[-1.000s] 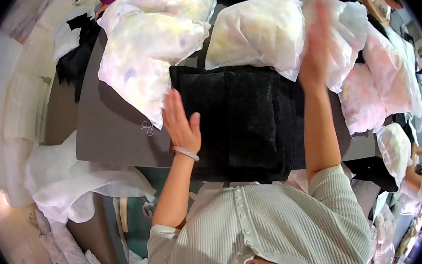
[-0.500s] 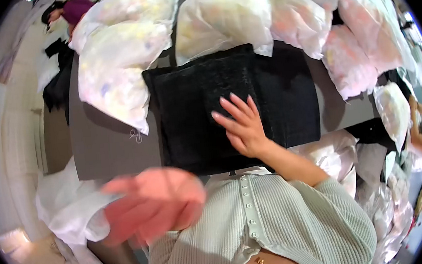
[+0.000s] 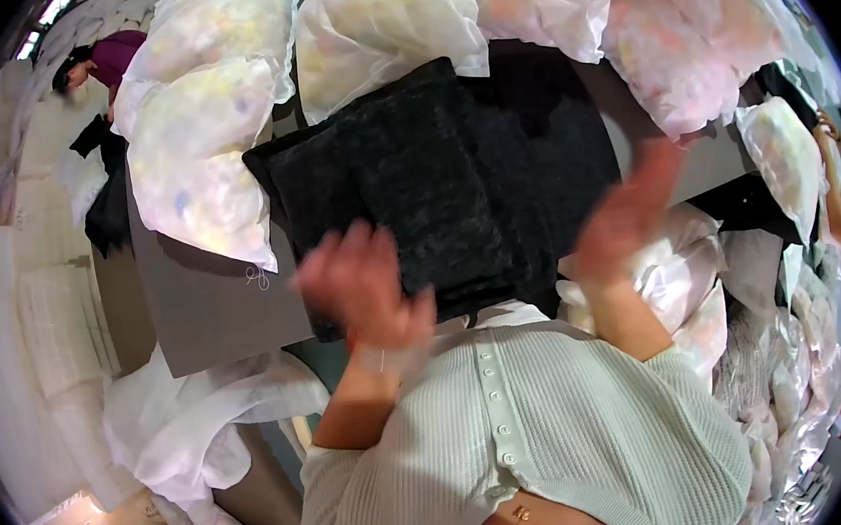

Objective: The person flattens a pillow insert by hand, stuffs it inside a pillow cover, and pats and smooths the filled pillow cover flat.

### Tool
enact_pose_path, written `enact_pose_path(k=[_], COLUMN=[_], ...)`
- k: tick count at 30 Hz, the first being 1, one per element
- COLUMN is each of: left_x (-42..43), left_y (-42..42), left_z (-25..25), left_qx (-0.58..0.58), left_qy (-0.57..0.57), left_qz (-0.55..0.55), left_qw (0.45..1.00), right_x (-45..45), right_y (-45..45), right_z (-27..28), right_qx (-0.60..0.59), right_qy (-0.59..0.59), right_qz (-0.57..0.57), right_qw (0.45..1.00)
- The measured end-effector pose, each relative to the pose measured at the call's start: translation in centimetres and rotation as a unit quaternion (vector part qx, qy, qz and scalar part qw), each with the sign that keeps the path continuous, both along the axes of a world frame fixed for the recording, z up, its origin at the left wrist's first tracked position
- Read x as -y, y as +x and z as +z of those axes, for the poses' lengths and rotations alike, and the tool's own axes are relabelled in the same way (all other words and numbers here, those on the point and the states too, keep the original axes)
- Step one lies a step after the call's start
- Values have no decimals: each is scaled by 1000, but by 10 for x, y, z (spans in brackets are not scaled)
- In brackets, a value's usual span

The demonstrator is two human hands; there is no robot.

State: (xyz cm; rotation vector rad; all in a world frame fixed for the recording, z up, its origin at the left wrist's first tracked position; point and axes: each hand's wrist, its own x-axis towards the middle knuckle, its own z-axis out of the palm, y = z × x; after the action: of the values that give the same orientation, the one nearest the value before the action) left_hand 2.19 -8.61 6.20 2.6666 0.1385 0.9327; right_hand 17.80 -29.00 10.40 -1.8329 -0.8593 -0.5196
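Observation:
A black plush cushion cover [image 3: 405, 194] lies flat and slightly tilted on the grey table, with more black fabric [image 3: 560, 140] beneath it reaching out to the right. My left hand [image 3: 363, 288] is over the cover's near left part, blurred, its fingers apart. Nothing shows in it, and whether it touches the cover I cannot tell. To the right of the cover, my right hand [image 3: 631, 214] is raised near the fabric's edge. It is smeared by motion, but its fingers look stretched out and I see nothing in it.
Several stuffed white pillow inserts [image 3: 385, 31] with pastel filling line the table's far side. Loose thread [image 3: 258, 277] lies on the grey tabletop [image 3: 216, 320]. White fabric [image 3: 194, 422] hangs at the near left. A person in purple [image 3: 113, 61] is at the far left.
My right hand has left the cover and swung right. My left hand, a reddish blur at the near left before, has come up over the cover. The cover now looks more tilted.

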Motion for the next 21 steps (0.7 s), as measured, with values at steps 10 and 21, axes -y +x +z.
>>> enact_pose_path(k=[10, 21], left_x=[-7, 59], left_y=[38, 59], left_z=[-41, -72], left_qx=[-121, -152], left_qy=[-78, 6], left_qz=[50, 57], left_qw=[988, 987], right_x=[11, 31], right_y=[34, -78], right_z=[-129, -157], right_qx=[-471, -510], right_qy=[48, -127], right_qz=[84, 152], right_qw=[877, 837])
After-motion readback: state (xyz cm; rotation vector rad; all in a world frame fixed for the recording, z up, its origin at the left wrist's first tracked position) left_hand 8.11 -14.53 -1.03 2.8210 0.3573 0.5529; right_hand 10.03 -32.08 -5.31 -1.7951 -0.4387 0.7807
